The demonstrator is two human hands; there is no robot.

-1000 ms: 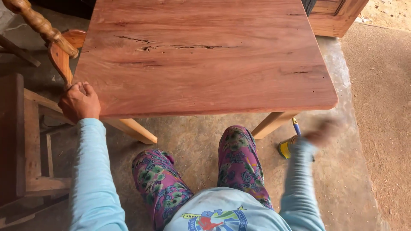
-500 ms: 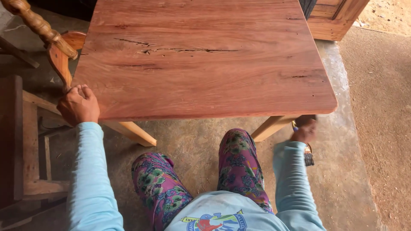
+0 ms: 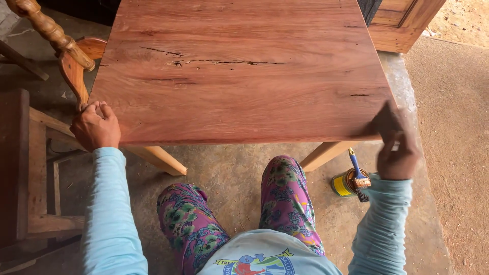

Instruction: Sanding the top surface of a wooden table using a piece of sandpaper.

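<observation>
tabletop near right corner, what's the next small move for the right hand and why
Probably a short stroke of the right hand inward along the near edge of the tabletop. It sits at the near right corner, blurred, so what it holds is unclear. The left hand grips the near left corner, steadying the top. The brush rests on the can on the floor.

The left hand is gripping the near-left corner of the reddish wooden tabletop; the blurred right hand is touching its near-right corner.
</observation>
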